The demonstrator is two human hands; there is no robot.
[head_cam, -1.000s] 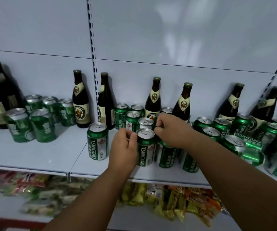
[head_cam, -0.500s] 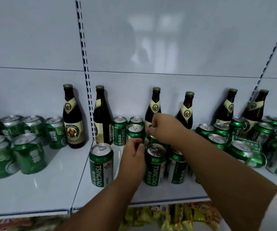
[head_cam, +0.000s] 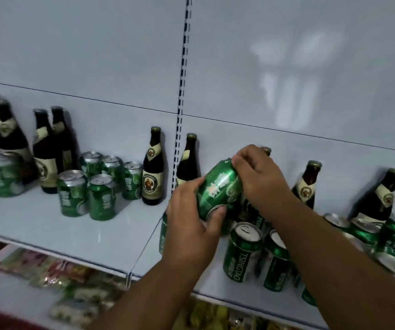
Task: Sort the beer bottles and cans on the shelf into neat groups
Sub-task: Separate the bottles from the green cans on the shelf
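A green beer can (head_cam: 220, 189) is lifted above the white shelf (head_cam: 49, 225) and tilted. My left hand (head_cam: 191, 225) grips its lower end, and my right hand (head_cam: 258, 177) grips its top end. Under my arms stand more green cans (head_cam: 241, 251), with another cluster of green cans (head_cam: 96, 186) to the left. Dark brown bottles with cream labels line the back wall, one (head_cam: 153, 170) left of the upright strip, one (head_cam: 188, 160) right of it, and others (head_cam: 379, 198) at the right. A bottle behind my right hand is mostly hidden.
More bottles (head_cam: 46, 148) and cans (head_cam: 1, 172) stand blurred at the far left. A slotted upright strip (head_cam: 182, 91) splits the back wall. Snack packets (head_cam: 56, 277) lie on the lower shelf below the front edge. Bare shelf surface lies in front of the left cans.
Both hands went from touching standing cans to lifting one green can off the shelf and tilting it. The view has swung to the left.
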